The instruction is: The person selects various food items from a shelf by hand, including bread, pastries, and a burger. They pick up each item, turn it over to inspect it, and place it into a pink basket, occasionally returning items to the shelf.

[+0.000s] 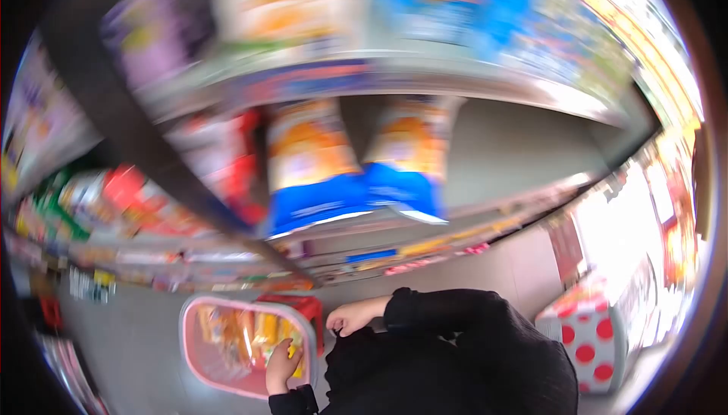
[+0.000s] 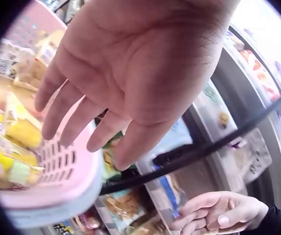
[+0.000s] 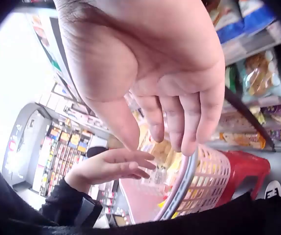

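Note:
My left hand (image 1: 282, 366) is over the near right side of a pink plastic basket (image 1: 191, 362), its fingers relaxed and holding nothing. In the left wrist view, the palm of this left hand (image 2: 140, 68) shows with fingers loosely extended beside the basket's slotted wall (image 2: 62, 164). Packaged foods (image 1: 235, 331) in yellow and orange wrappers lie inside the basket. To the right of it, my right hand (image 1: 356, 316) hangs in front of my body. In the right wrist view, the right hand (image 3: 155, 63) has loosely bent fingers and an empty palm, overlapping the basket's grey-blue rim (image 3: 182, 188).
A red stool (image 1: 307, 312) stands at the basket's far right side. Shelves (image 1: 523, 149) of packaged goods run across the front, with two blue-and-orange bags (image 1: 318, 165) at a shelf edge. A white box with red dots (image 1: 584, 339) stands on the right. A dark strap crosses the view.

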A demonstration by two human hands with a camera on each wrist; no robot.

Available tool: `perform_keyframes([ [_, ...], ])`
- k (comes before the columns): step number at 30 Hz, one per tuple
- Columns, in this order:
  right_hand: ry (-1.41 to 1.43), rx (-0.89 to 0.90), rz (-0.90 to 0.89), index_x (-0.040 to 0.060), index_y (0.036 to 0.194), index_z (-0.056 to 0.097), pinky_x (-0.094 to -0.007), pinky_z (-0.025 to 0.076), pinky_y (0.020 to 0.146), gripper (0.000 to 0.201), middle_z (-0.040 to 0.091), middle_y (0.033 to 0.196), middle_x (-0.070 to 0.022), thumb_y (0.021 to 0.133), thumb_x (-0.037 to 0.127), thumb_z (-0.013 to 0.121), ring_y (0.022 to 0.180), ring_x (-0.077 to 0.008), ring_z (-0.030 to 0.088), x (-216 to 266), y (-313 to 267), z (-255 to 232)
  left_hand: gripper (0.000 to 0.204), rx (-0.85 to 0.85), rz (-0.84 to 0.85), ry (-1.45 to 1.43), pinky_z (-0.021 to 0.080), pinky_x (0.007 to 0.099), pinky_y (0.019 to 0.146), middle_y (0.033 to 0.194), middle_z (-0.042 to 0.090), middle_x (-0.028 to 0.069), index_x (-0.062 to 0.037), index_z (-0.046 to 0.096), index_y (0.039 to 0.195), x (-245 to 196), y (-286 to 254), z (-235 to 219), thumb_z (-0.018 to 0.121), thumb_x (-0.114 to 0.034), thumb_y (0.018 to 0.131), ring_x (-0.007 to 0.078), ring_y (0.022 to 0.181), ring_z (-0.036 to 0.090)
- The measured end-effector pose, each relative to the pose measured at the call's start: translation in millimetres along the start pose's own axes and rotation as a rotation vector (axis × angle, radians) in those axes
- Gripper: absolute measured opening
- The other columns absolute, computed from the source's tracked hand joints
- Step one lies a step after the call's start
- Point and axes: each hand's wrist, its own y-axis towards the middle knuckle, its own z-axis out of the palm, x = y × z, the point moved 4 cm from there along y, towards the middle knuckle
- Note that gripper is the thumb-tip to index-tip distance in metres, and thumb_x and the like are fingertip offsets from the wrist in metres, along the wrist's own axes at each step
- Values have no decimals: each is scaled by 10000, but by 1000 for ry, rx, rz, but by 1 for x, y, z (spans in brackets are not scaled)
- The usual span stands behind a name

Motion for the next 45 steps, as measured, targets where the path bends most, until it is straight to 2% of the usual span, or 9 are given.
perform_keyframes([
  [8, -115, -624, -142, 27, 1114, 467, -293, 454, 771, 368, 567, 988, -83, 804, 201, 558, 876, -163, 558, 25, -268, -44, 457, 265, 645, 235, 396, 364, 842, 1085, 510, 197, 8, 454, 1123, -264, 26, 64, 539, -288, 785, 338, 1007, 486],
  [11, -57, -1115, -214, 22, 1026, 533, -259, 464, 669, 272, 599, 841, -51, 793, 160, 551, 742, -121, 574, 17, -364, -57, 443, 443, 796, 167, 401, 340, 845, 1089, 511, 194, 8, 447, 1133, -368, 21, 95, 547, -260, 794, 321, 1018, 493],
  [17, -191, -1836, -244, -10, 1096, 437, -283, 466, 692, 389, 533, 965, -125, 747, 91, 574, 848, -189, 559, -31, -463, -102, 383, 88, 865, -96, 446, 314, 759, 1027, 562, 138, -6, 489, 1084, -481, 67, 184, 572, -234, 787, 235, 896, 560],
  [20, -209, -1729, -177, -22, 1133, 381, -321, 460, 736, 463, 480, 1039, -159, 725, 71, 579, 924, -247, 534, -49, -469, -123, 350, -67, 848, 103, 459, 328, 691, 930, 588, 125, -14, 511, 1031, -504, 96, 222, 567, -254, 783, 249, 803, 577],
  [26, -215, -1725, -292, -23, 1126, 377, -331, 455, 749, 448, 461, 1050, -164, 735, 67, 577, 961, -246, 513, -66, -466, -131, 288, -316, 790, 138, 450, 365, 622, 835, 580, 138, -28, 547, 942, -507, 118, 233, 566, -260, 772, 284, 693, 566],
  [29, -218, -1754, -270, -24, 1101, 393, -312, 443, 740, 404, 502, 991, -144, 765, 99, 580, 904, -233, 536, -69, -467, -130, 273, -257, 760, 80, 444, 348, 634, 840, 591, 107, -17, 549, 955, -491, 114, 207, 566, -225, 779, 242, 713, 567],
  [31, -327, -1712, -189, -32, 1087, 426, -325, 414, 806, 389, 509, 1049, -163, 784, 160, 575, 944, -244, 525, -55, -463, -128, 248, -31, 644, -392, 437, 317, 651, 829, 594, 56, -8, 550, 979, -464, 124, 198, 561, -173, 793, 162, 732, 548],
  [37, -32, -1180, -235, -16, 966, 499, -226, 418, 720, 178, 533, 903, -40, 829, 98, 510, 814, -101, 508, -16, -398, -101, 155, 341, 488, -896, 414, 214, 638, 752, 536, -17, -26, 565, 913, -366, 67, 135, 553, -146, 815, 72, 721, 486],
  [45, 119, -517, -69, 20, 955, 504, -221, 441, 713, 189, 529, 875, -19, 782, 56, 572, 792, -90, 529, 33, -197, -34, 227, 66, 441, -728, 368, 276, 840, 1051, 475, 81, -2, 565, 970, -175, -30, 32, 540, -180, 831, 164, 980, 460],
])
